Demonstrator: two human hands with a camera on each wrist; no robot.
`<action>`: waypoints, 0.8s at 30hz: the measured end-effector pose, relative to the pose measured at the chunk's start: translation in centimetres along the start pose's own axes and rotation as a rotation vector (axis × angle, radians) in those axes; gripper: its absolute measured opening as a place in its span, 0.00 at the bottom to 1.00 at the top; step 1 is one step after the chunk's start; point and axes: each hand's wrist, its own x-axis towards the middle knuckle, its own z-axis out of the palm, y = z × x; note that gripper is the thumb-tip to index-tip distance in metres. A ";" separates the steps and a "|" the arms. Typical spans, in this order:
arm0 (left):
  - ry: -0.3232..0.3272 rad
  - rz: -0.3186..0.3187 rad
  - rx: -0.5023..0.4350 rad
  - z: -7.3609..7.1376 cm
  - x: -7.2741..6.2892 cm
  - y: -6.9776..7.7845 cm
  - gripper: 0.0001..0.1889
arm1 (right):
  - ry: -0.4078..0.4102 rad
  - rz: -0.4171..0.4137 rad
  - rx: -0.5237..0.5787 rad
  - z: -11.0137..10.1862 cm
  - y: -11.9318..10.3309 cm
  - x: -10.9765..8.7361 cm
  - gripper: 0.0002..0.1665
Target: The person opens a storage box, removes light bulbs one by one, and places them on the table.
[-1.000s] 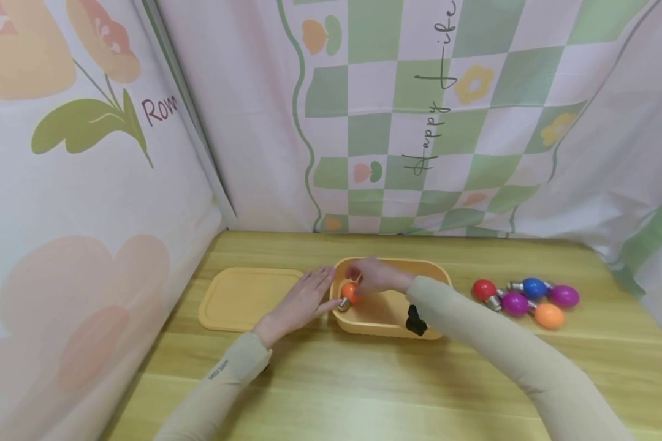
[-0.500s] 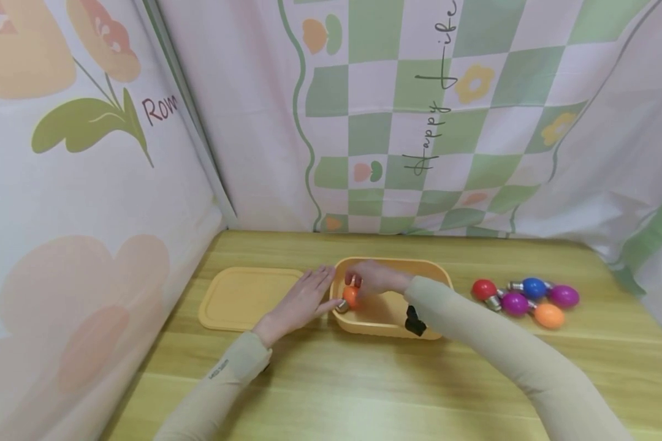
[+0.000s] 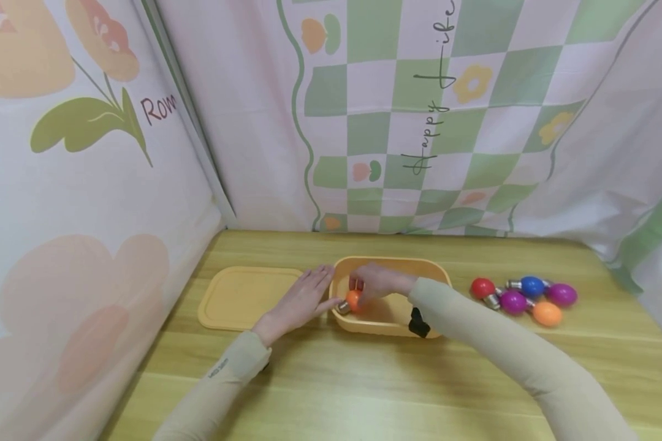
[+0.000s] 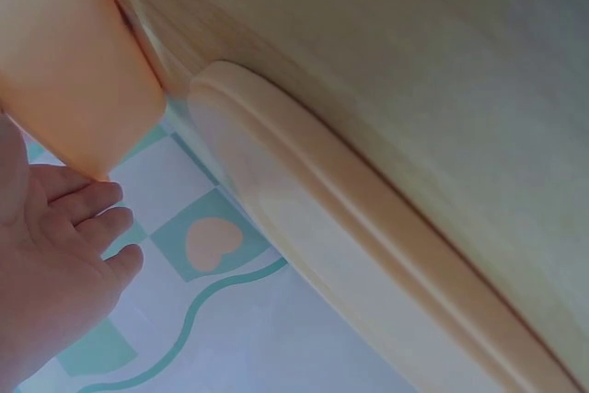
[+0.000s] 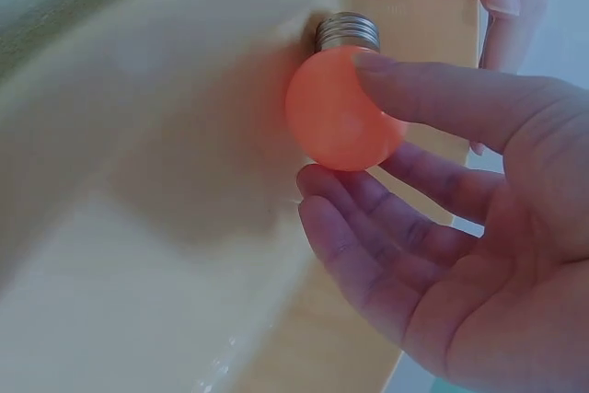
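Note:
An orange light bulb [image 5: 342,109] with a silver screw base is inside the left end of the yellow-orange plastic box [image 3: 388,262]. My right hand [image 3: 379,280] reaches in and holds it, thumb on the globe and fingers curled beneath, as the right wrist view shows. The bulb's screw base [image 5: 348,30] points toward the box's end wall. At the box's left rim, my left hand [image 3: 302,301] lies with straight fingers against the outside. In the left wrist view its fingertips [image 4: 116,220] appear beside the box wall [image 4: 83,71].
The flat matching lid [image 3: 243,297] lies left of the box, partly under the left forearm's line. To the right sit several bulbs: a red bulb [image 3: 482,288], a blue bulb [image 3: 532,286], two purple bulbs [image 3: 513,302] and a lighter orange bulb [image 3: 547,313]. Curtains [image 3: 419,122] stand behind the table.
The orange bulb has shifted slightly right and toward me inside the box, the right hand moving with it. My left hand stays at the rim.

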 end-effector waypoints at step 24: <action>-0.010 0.002 -0.002 -0.3 -0.1 0.3 0.40 | 0.123 -0.029 0.200 -0.6 3.6 -4.5 0.13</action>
